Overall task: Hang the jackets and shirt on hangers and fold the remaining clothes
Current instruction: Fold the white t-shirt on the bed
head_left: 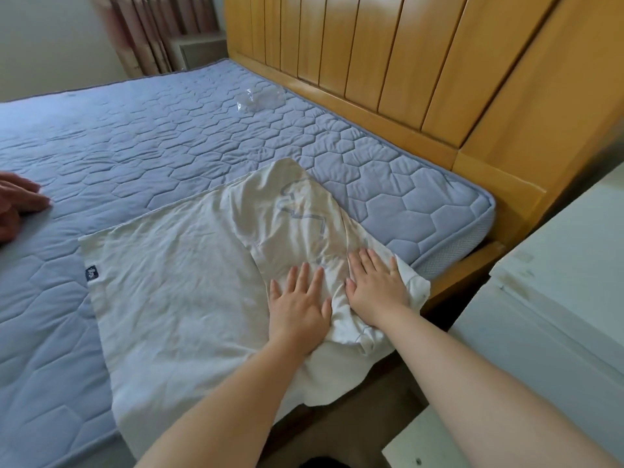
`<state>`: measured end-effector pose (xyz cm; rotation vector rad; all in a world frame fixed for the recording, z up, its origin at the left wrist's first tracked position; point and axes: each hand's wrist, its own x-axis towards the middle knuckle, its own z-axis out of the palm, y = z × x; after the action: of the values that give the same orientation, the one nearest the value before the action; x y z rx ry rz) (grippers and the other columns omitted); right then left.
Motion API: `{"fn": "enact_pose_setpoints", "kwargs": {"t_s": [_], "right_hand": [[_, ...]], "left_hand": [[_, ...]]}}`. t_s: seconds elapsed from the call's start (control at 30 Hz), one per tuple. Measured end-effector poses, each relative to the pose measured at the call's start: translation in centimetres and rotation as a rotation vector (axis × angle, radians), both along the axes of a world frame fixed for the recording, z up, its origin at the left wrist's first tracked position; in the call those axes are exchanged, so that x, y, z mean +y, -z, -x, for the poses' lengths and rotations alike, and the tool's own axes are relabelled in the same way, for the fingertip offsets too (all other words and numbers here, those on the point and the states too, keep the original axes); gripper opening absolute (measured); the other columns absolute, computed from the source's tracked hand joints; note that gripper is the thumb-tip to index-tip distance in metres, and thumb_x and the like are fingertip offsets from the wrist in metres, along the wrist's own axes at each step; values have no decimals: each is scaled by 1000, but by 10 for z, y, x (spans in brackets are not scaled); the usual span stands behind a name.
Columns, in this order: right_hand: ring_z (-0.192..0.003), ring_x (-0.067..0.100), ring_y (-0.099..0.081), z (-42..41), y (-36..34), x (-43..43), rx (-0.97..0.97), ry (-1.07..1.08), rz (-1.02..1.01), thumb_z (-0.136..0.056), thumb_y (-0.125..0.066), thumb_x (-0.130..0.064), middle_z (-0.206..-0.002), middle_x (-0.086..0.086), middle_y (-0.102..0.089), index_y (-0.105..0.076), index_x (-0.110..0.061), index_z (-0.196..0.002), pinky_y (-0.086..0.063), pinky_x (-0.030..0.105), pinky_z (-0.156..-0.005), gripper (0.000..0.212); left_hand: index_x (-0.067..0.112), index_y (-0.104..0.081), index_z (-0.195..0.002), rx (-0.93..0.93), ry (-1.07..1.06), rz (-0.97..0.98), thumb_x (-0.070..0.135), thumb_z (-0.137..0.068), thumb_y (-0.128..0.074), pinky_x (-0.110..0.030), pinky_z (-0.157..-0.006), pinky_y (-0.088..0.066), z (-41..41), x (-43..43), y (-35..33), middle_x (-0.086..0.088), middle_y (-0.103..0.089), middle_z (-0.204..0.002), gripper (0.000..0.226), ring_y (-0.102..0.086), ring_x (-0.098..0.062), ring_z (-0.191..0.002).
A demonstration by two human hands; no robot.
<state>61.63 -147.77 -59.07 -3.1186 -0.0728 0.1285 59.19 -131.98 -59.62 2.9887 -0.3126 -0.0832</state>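
Here both the left hand (pixel 299 307) and right hand (pixel 374 285) press the cream garment (pixel 175 282), fingers (pixel 305 275) spread flat.

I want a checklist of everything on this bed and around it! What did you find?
Surface: blue quilted mattress, a little wrinkled.
Job's things: cream T-shirt spread at the mattress corner, one side folded over, hem hanging off the edge; no hangers seen.
Clutter: clear plastic wrapper near the headboard.
Hands: left hand and right hand press flat on the folded part, fingers straight; another person's hand rests on the mattress at the far left.
Cables: nothing seen.
Surroundings: wooden headboard, curtain, white cabinet beside the bed.
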Motion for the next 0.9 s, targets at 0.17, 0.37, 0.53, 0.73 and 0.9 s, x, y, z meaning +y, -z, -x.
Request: {"fn": "enact_pose_setpoints", "kwargs": {"t_s": [0.17,0.37,0.53,0.73,0.9], "right_hand": [[-148,16,2,-6,9,-6,-92,-2,-16,-78,11,-48,-161,1,-4,-6,-20,-153,7,46,-117,82],[-147,18,-1,-11,-9,-11,-27,-11,-78,-97,-10,-45,-161,4,-6,-15,-19,-153,1,45,-118,62],[-133,29,-34,-3,-43,-37,-100,369,-186,-94,-47,-43,-146,11,-38,-36,-9,-140,-32,40,-106,58],[-100,26,-56,-5,-77,-39,294,524,-383,-76,-72,-40,-120,8,-56,-54,-3,-121,-44,29,-71,60],[-95,29,-63,-15,-123,-10,336,385,-627,-70,-74,-21,-110,13,-63,-59,-2,-108,-51,34,-73,45]], "left_hand": [[32,-2,-152,-50,-19,30,49,-97,-20,-51,-118,0,-6,-6,7,2,2,-161,61,4,-18,-148],[32,-1,-152,-26,6,98,47,-96,-21,-51,-117,3,-12,-5,7,1,3,-161,62,4,-21,-148],[29,7,-152,75,69,77,46,-97,-17,-51,-116,8,-12,1,2,-1,11,-160,63,10,-23,-147],[31,-10,-152,357,201,207,42,-98,-37,-43,-117,4,-26,25,-24,1,2,-161,62,4,-20,-148],[16,-55,-132,599,-126,917,14,-97,-48,-20,-82,-48,-22,50,-53,-5,-56,-124,35,-56,-17,-103]]}}
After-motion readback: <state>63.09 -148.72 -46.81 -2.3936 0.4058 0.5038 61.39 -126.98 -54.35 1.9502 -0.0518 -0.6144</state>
